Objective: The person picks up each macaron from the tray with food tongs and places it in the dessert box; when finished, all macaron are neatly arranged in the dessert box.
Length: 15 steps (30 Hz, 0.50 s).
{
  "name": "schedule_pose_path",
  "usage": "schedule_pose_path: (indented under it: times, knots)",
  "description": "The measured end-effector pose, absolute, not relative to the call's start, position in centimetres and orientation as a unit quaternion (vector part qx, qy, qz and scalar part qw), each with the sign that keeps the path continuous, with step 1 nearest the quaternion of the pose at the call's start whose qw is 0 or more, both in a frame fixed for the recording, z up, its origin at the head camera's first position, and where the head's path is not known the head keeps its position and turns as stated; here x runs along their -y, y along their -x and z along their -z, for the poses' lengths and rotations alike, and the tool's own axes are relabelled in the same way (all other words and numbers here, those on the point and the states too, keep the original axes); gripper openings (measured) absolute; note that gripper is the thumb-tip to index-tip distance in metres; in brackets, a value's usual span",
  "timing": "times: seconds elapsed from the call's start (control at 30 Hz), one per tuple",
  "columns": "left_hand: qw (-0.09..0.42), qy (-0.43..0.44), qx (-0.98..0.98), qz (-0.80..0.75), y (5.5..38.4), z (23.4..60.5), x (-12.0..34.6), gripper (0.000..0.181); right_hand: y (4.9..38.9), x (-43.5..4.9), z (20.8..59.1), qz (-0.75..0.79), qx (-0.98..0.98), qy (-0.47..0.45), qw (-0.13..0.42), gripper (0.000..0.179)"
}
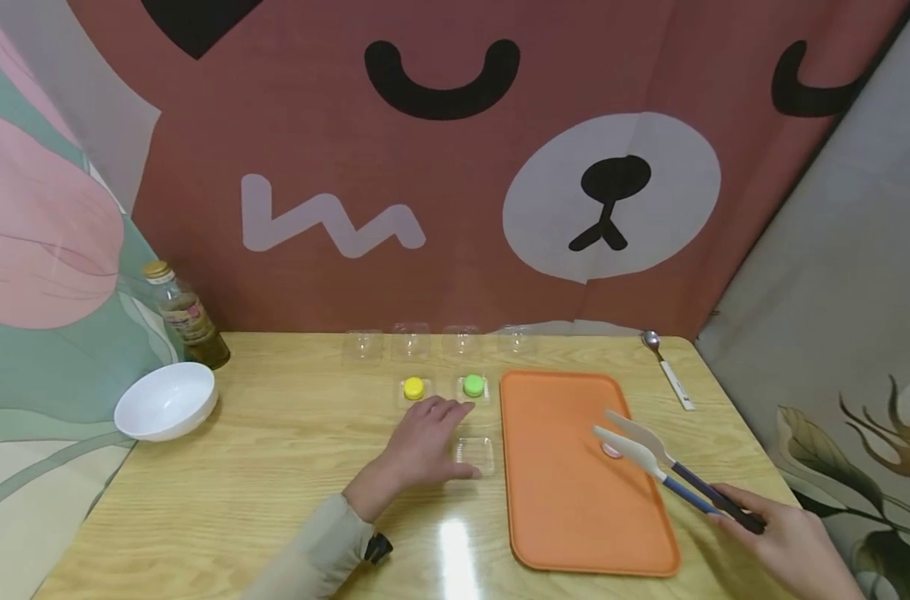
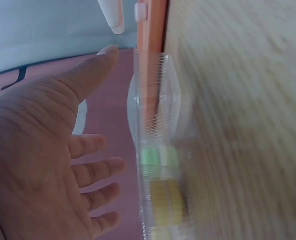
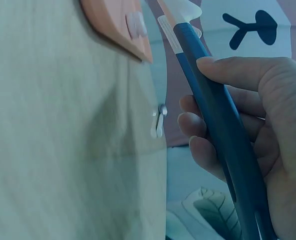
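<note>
Now the person's left hand [image 1: 425, 446], thumb and fingers spread wide, hovers just beside a clear plastic box [image 1: 479, 456] on the wooden table [image 1: 290, 467], near the yellow macaron [image 1: 413, 387] and green macaron [image 1: 473, 385]. Meanwhile the right hand [image 1: 785, 533] grips the blue-handled tongs [image 1: 641, 455], their tips parted near a pink macaron [image 1: 611, 452] lying on the orange tray [image 1: 567, 508].

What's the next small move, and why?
Probably lower the tongs onto the pink macaron and close them: their tips are apart near it on the orange tray, and the clear container beside the left hand is empty.
</note>
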<state>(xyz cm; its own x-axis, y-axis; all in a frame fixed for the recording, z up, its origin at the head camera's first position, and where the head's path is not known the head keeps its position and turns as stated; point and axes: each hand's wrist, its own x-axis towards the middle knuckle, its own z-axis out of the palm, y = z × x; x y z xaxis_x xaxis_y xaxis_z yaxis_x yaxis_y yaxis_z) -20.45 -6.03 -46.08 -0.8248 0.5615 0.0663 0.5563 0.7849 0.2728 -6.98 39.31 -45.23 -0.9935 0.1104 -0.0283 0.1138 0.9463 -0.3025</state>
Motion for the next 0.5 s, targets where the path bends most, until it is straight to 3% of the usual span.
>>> schedule_pose_path:
  times: [0.3,0.5]
  knots:
    - [0.02,-0.304,-0.947,-0.105,20.4,46.9,5.5,0.096,6.4,-39.7,46.0,0.156,-0.981,-0.085,0.074,0.067]
    - [0.013,-0.308,-0.947,-0.093,20.6,47.3,5.4,0.091,6.2,-40.0,46.2,0.143,-0.983,-0.091,0.068,0.067]
